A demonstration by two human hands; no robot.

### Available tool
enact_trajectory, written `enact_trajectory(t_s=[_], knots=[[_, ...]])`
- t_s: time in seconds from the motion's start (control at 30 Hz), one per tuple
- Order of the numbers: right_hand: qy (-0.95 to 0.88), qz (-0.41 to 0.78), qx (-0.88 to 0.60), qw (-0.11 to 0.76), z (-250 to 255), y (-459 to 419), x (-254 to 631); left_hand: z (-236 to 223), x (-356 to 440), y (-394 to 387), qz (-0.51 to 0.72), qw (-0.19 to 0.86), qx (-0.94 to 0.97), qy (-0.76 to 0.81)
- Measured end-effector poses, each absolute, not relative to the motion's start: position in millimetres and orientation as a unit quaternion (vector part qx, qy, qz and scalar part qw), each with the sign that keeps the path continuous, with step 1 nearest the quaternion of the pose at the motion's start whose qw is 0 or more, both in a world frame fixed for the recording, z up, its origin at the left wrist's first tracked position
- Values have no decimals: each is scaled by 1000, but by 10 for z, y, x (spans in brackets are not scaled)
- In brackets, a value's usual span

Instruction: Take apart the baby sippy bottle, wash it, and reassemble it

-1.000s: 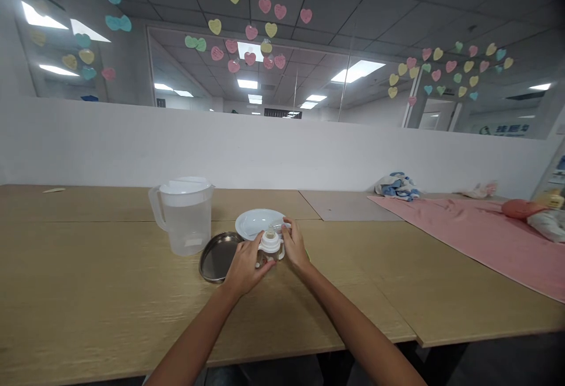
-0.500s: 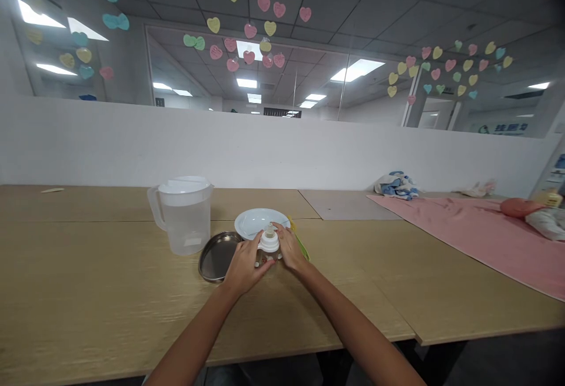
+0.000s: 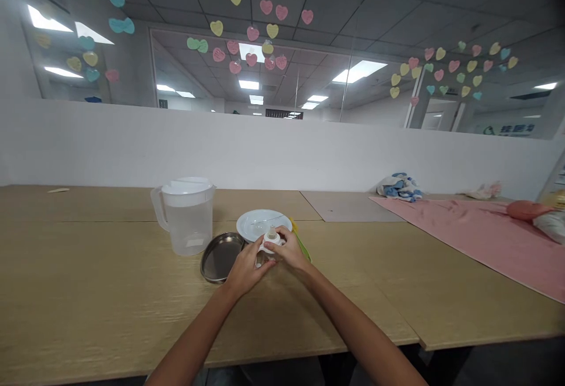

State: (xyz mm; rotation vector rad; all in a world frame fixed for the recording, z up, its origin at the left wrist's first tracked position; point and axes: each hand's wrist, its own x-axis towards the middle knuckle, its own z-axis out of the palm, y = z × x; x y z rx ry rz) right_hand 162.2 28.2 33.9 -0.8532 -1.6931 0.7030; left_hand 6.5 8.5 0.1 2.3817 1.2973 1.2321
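- Grip: left hand [image 3: 244, 269] and right hand [image 3: 289, 250] both closed around a baby bottle [image 3: 271, 243], just in front of a white plate [image 3: 258, 224]
- Round metal tray [image 3: 218, 258] on the tabletop [image 3: 110, 268], just beside the left hand
- Plastic water pitcher [image 3: 188, 221] behind the tray
- Pink cloth [image 3: 459, 239] well off to the right

Bright ceiling panels [image 3: 359, 71] give even light; corners darken and bend.

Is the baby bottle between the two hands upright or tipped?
Upright, or nearly: the baby bottle has its teat pointing up, between the left hand and right hand.
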Motion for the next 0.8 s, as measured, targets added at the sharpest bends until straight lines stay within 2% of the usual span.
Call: enact_trajectory(t_s=[0.53, 0.63, 0.8], knots=[[-757, 417, -268, 426, 495, 368, 1865, 85, 66, 48, 409, 170, 801, 402], [-716, 423, -285, 476, 459, 429, 1896, 68, 56, 55, 408, 170, 801, 404], [-628, 214, -398, 633, 372, 512, 1950, 28, 55, 78, 409, 162, 800, 408]])
